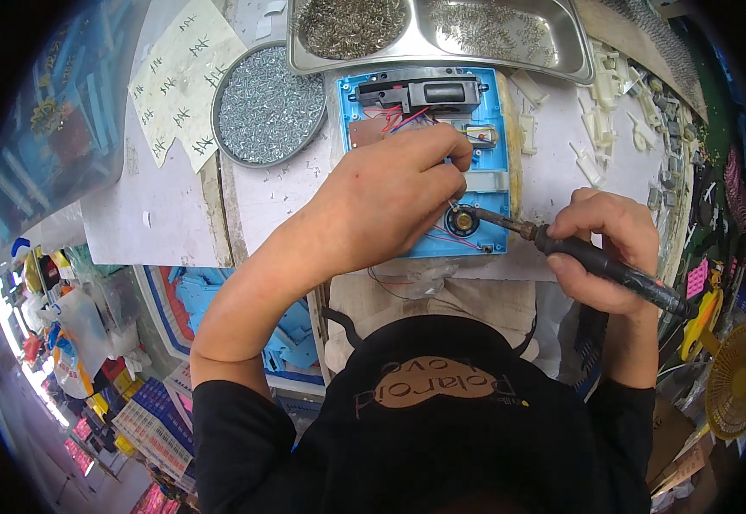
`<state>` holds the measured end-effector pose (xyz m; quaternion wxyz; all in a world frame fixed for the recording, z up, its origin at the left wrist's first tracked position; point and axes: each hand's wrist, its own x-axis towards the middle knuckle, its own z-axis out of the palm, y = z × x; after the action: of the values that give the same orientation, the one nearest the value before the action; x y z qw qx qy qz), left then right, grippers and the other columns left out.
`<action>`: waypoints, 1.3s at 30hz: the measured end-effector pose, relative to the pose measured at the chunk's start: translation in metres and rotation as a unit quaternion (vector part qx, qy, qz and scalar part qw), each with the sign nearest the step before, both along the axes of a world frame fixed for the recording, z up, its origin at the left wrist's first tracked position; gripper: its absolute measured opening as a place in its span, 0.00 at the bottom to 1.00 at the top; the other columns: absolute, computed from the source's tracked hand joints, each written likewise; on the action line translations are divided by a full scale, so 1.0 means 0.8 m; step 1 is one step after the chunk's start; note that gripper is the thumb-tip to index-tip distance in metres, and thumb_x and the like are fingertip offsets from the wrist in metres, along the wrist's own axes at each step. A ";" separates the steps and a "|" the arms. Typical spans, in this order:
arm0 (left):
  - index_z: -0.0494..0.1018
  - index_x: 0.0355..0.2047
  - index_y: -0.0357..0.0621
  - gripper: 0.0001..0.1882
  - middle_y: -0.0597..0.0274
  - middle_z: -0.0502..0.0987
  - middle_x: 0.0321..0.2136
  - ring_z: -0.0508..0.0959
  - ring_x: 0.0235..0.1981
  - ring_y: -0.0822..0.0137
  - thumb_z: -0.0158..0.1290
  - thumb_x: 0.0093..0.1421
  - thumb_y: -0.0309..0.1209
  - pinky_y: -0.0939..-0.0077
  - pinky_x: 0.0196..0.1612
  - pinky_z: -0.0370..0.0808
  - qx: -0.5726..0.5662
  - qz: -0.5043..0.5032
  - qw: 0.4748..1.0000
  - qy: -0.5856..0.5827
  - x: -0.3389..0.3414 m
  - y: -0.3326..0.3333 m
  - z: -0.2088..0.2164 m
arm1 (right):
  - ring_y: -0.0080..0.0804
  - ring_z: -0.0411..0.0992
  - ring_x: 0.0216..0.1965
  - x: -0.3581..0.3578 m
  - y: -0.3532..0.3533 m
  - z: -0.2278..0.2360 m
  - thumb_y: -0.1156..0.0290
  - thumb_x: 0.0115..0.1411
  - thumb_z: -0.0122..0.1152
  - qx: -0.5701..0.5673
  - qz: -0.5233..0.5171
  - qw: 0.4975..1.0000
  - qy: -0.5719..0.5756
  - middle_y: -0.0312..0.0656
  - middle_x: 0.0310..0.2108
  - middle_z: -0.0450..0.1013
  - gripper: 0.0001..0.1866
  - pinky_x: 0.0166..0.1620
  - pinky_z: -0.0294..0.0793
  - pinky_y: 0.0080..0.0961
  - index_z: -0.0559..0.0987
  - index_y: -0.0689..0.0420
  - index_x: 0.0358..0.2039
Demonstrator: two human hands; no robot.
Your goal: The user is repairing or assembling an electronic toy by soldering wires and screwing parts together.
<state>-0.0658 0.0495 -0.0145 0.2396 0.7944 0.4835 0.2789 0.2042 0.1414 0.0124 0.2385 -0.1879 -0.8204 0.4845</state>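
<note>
A light-blue plastic housing [495, 233] lies on the worktable, with a black part [429, 92] across its far end and red and blue wires inside. Near its front sits a small round speaker [462, 221] with a gold-coloured centre. My right hand [606, 244] grips the black handle of a soldering iron [591, 259], whose metal tip reaches left to the speaker's edge. Over the housing, my left hand [399, 193] is closed in a pinch just above the speaker. A thin, pale end shows at its fingertips; what it belongs to is hidden.
Left of the housing stands a round tray [270, 104] full of small screws. Beyond it, a metal tray [441, 62] holds springs and small metal pieces. White plastic parts [600, 111] lie at right. Below the table edge, a bin [161, 300] holds blue parts. A yellow fan [737, 381] stands lower right.
</note>
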 end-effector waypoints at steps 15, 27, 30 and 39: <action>0.74 0.37 0.40 0.15 0.57 0.75 0.44 0.79 0.44 0.54 0.64 0.49 0.20 0.64 0.42 0.79 0.021 -0.022 0.999 0.042 0.000 0.004 0.000 | 0.24 0.66 0.17 -0.009 0.001 -0.001 0.75 0.46 0.72 -0.008 0.003 1.000 -0.015 0.36 0.22 0.72 0.13 0.24 0.62 0.22 0.82 0.58 0.34; 0.74 0.37 0.41 0.14 0.59 0.75 0.44 0.79 0.45 0.54 0.63 0.50 0.21 0.63 0.42 0.80 0.020 -0.024 0.998 0.052 0.000 0.004 0.001 | 0.20 0.67 0.18 0.011 0.002 -0.001 0.76 0.48 0.72 -0.006 -0.036 0.999 -0.012 0.35 0.23 0.74 0.13 0.25 0.62 0.20 0.82 0.61 0.35; 0.75 0.36 0.41 0.13 0.59 0.75 0.44 0.79 0.44 0.55 0.63 0.51 0.20 0.64 0.41 0.79 0.019 -0.026 0.999 0.027 -0.001 0.006 0.002 | 0.21 0.67 0.20 0.023 0.004 0.006 0.76 0.48 0.72 -0.006 -0.043 0.999 0.004 0.36 0.23 0.74 0.13 0.26 0.62 0.20 0.81 0.62 0.36; 0.79 0.37 0.39 0.09 0.57 0.79 0.36 0.80 0.35 0.56 0.62 0.55 0.19 0.66 0.38 0.77 -0.018 0.001 0.993 -0.113 -0.005 0.006 -0.007 | 0.22 0.66 0.22 0.050 0.005 0.004 0.75 0.49 0.71 -0.013 -0.083 0.995 0.054 0.41 0.26 0.75 0.16 0.29 0.62 0.20 0.78 0.66 0.38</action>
<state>-0.0701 0.0543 -0.0204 0.3062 0.7532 0.4588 0.3583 0.2440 0.1457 0.0160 0.3194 -0.2322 -0.7815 0.4830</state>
